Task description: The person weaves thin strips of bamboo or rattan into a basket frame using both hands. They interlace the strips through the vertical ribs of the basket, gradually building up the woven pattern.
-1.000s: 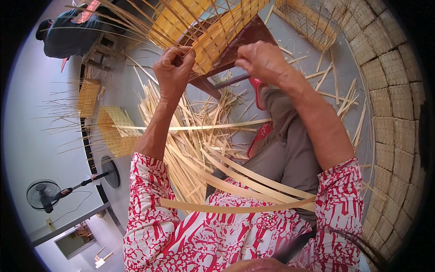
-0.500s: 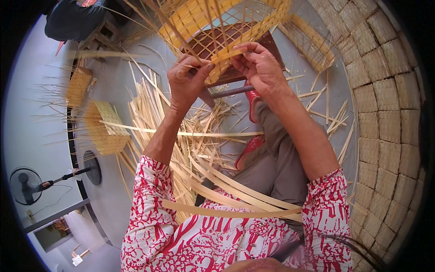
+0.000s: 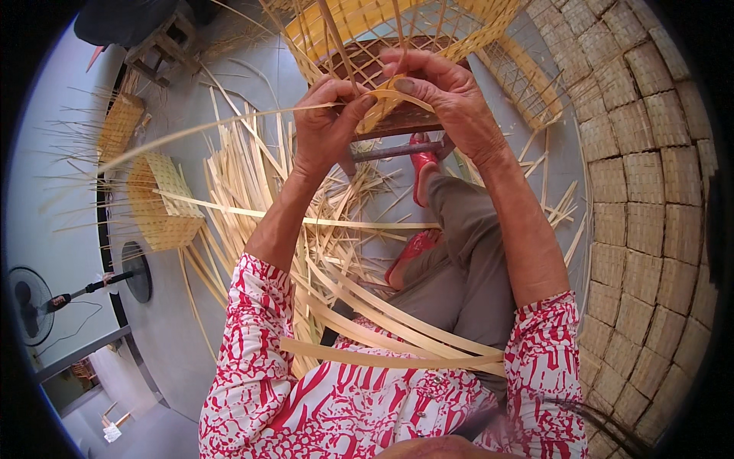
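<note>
In front of me stands a yellow open-weave bamboo basket (image 3: 478, 23) with thin uprights, resting on a dark reddish-brown wooden stool (image 3: 459, 76). Both hands are at its near edge. Thumb and fingers of my left hand (image 3: 319, 126) pinch a pale bamboo strip (image 3: 222, 120), whose long free end sweeps out to the left and is blurred. Between the hands a stretch of strip is bent into an arch. My right hand (image 3: 451, 99) has its thumb and fingers closed on the strip at the basket's edge. Its fingertips partly hide the weave.
Loose bamboo strips (image 3: 248, 180) heap on the floor at left, and several more lie across my lap. Half-woven baskets (image 3: 164, 199) with spiky ends stand beyond. A fan (image 3: 30, 306) is far left. Stacked woven pieces (image 3: 642, 183) line the right, near a long lattice basket (image 3: 524, 80).
The strip between my hands now arches up instead of lying fairly straight. My right hand has turned and its thumb presses on the strip. The strip's free end has swung lower.
</note>
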{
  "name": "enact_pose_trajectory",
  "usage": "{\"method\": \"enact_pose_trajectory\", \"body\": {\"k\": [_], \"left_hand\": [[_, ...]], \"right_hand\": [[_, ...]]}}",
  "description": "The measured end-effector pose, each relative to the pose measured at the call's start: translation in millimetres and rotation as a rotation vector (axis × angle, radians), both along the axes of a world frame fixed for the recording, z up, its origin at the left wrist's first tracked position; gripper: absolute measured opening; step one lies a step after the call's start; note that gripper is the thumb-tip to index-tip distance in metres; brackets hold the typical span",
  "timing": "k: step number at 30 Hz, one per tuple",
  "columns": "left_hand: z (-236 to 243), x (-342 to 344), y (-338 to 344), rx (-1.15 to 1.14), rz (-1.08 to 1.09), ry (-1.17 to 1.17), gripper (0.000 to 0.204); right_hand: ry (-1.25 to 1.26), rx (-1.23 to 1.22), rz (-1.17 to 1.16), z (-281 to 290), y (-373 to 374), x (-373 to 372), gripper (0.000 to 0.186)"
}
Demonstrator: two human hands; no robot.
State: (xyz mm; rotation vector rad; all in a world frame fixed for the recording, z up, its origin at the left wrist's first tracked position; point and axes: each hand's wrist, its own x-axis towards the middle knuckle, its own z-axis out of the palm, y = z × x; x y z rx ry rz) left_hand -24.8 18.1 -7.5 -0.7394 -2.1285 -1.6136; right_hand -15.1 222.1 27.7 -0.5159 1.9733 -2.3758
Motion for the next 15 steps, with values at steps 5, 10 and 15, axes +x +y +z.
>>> {"method": "enact_pose_trajectory", "body": {"k": [5,10,15], "left_hand": [[-9.7,-9.1,5.3,0.060,0.011,-0.019,0.012],[-10.9,-11.4,6.2,0.051,0.029,-0.003,0.009],[6.7,-5.2,9.2,-0.191,0.192,0.047,0.006]], "right_hand": [[-0.087,-0.090,-0.143,-6.9,-7.0,2.4,0.015],[-0.196,-0.251,-0.233,-13.1,-8.0,4.8,0.018],[-0.178,-0.181,-0.194,-17.6,-5.4,5.9,0.018]]}}
